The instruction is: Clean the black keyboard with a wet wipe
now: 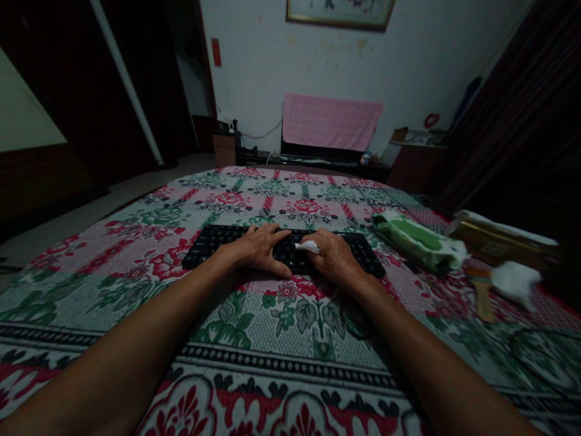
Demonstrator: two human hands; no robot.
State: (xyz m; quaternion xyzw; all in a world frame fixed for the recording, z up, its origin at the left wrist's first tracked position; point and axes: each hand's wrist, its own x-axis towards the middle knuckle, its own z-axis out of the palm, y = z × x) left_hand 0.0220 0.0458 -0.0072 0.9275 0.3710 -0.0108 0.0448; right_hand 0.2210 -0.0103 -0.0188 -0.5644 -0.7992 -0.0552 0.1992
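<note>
A black keyboard [213, 243] lies on the flowered cloth in front of me. My left hand [263, 247] rests on its left-middle keys with the fingers spread and the thumb out toward the near edge. My right hand [333, 254] is closed over the right-middle keys, and a white wipe [308, 246] pokes out from between its thumb and fingers. The keys under both hands are hidden.
A flowered cloth [281, 363] covers the bed. To the right lie a green-and-white wipes pack [417, 239], a gold box [494, 239], a brush with a wooden handle [483, 300], a crumpled white tissue [516, 281] and a dark cable [521, 357].
</note>
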